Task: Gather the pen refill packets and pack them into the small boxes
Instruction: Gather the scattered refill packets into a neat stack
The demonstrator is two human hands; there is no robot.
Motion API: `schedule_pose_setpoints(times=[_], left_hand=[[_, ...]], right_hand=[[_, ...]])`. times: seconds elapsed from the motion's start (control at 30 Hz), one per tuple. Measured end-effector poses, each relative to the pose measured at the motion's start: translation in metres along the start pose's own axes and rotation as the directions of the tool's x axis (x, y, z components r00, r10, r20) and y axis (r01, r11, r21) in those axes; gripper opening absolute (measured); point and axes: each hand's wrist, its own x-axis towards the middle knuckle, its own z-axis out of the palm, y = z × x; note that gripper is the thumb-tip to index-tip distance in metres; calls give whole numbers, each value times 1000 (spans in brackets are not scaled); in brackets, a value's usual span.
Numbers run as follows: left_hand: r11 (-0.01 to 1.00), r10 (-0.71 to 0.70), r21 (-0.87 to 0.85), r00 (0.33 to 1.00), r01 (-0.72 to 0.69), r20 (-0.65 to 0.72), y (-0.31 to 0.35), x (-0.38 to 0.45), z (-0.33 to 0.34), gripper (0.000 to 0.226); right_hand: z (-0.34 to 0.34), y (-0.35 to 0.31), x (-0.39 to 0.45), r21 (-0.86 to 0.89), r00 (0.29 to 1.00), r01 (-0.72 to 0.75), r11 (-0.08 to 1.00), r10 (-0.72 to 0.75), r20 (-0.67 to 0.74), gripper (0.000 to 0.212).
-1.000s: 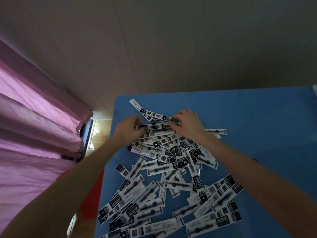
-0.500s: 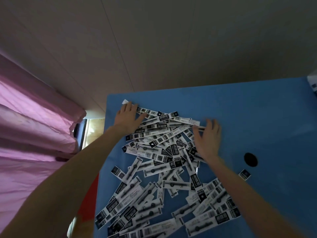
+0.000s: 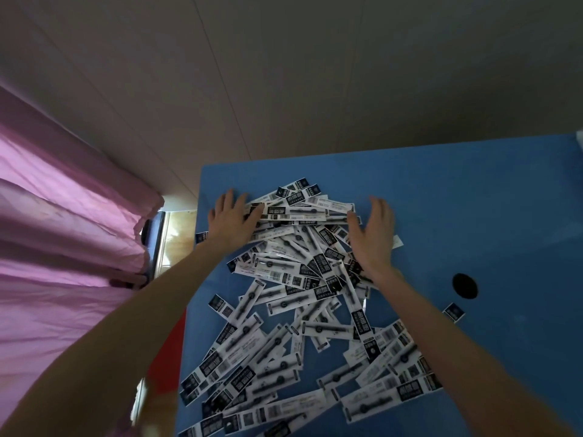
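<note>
A pale wall (image 3: 315, 74) fills the top of the view, and a pink curtain (image 3: 63, 231) hangs down the left side.

The blue table (image 3: 473, 200) takes up the lower right. A round black hole (image 3: 464, 286) is set in its surface, well to the right of the pile.

The pen refill packets (image 3: 299, 326) lie loose on the table in one wide, overlapping heap that runs from the far left part of the table down to the near edge. Each packet is a long white strip with black printed panels. No packet is in a container; all rest directly on the table or on each other. One packet (image 3: 453, 311) lies alone just below the hole, apart from the heap. A white object (image 3: 580, 136) shows only as a sliver at the right edge of the table; I cannot tell what it is.

My left hand (image 3: 232, 217) lies flat on the far left end of the heap, fingers straight and spread, pressing on the packets without gripping any.

My right hand (image 3: 372, 238) stands at the far right end of the heap, fingers straight and together, palm turned toward the packets and touching their ends. It grips nothing
</note>
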Motion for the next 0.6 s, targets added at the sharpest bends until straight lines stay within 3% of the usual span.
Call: schedule_pose_setpoints(times=[0.2, 0.37, 0.5, 0.6], left_hand=[[985, -2, -172, 995, -15, -98, 23, -24, 31, 105], [880, 75, -461, 991, -117, -108, 47, -29, 33, 104], [865, 38, -479, 970, -153, -242, 34, -31, 27, 93], [931, -71, -363, 957, -37, -282, 11, -36, 30, 87]], right_hand=[[25, -22, -8, -68, 983, 65, 996, -52, 176, 84], [28, -34, -9, 23, 950, 114, 993, -116, 291, 76], [7, -22, -10, 72, 985, 115, 991, -123, 122, 62], [-7, -2, -15, 1, 1000, 4, 1000, -4, -24, 64]])
